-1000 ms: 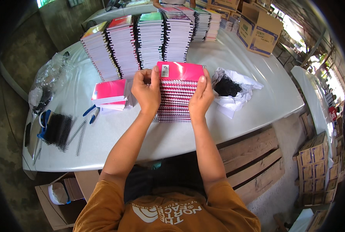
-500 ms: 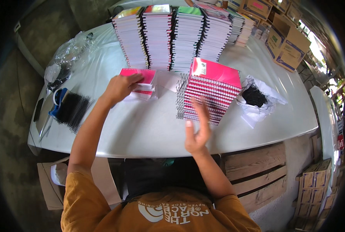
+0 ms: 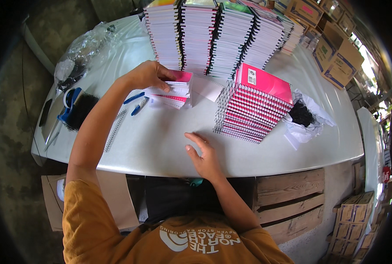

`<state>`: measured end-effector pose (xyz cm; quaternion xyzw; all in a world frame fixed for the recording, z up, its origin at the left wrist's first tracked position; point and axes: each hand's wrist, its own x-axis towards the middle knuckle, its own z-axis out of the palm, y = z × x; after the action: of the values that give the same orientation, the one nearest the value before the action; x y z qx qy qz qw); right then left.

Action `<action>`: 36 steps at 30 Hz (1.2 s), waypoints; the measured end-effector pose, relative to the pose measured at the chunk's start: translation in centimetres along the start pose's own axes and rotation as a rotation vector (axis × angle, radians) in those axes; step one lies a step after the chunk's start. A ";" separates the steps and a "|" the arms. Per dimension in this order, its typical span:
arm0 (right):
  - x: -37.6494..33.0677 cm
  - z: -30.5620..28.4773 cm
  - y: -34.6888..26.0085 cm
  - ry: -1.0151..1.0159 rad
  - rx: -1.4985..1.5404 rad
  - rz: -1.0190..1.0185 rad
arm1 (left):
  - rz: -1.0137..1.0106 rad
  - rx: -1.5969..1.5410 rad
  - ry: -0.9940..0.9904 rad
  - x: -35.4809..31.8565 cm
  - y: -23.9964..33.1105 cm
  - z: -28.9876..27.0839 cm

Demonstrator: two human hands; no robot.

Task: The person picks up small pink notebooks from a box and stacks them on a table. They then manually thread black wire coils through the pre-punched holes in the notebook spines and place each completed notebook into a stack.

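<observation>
At a white worktable (image 3: 161, 145), a person's left hand (image 3: 148, 75) clamps over the near end of a small stack of loose notebook pages topped by a pink cover (image 3: 175, 88), fingers curled down its side. The right hand (image 3: 205, 156) rests flat on bare tabletop near the front edge, fingers spread and holding nothing.

The small stack lies left of centre, just in front of four tall piles of bound notebooks (image 3: 213, 35); its long axis runs roughly left to right across the table, the pink cover facing up. To its right stands a slanting stack of pink spiral-bound notebooks (image 3: 255, 105), coils toward the person, leaning away to the right.

The unbound sheets look liable to fan out or slip if the one-handed grip lifts them unevenly, and a lower sheet already juts out. The leaning pink stack could slide if nudged. Blue pens (image 3: 136, 102) and a loose wire coil (image 3: 115, 130) lie close by.
</observation>
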<state>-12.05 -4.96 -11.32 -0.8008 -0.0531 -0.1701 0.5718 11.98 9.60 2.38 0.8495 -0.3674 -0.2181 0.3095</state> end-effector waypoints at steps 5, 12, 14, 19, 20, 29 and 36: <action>0.0 -0.1 0.0 -0.002 0.019 -0.003 | -0.001 0.002 -0.007 0.3 -0.3 -0.1; -0.2 -0.1 0.0 -0.009 -0.026 -0.031 | 0.058 0.030 0.021 0.1 -0.6 0.1; -0.2 -0.2 0.0 -0.013 -0.018 -0.027 | 0.028 0.067 0.030 0.0 -0.3 0.0; 0.2 0.1 0.2 -0.050 0.076 -0.008 | 0.049 0.187 0.147 -0.6 -1.3 -1.3; 0.1 -0.3 0.6 -0.047 0.209 0.054 | 0.088 0.260 0.374 -0.7 -0.3 -0.5; 0.9 -5.0 -2.1 0.029 0.881 0.348 | 0.728 0.611 0.541 -12.5 5.2 15.2; 1.7 -3.4 -1.1 -0.107 0.496 0.069 | -0.048 -0.772 0.402 -13.3 0.5 18.7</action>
<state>-11.47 -7.99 -8.79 -0.6452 -0.0958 -0.0897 0.7526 -7.90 12.61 -8.66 0.7054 -0.1715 -0.1768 0.6647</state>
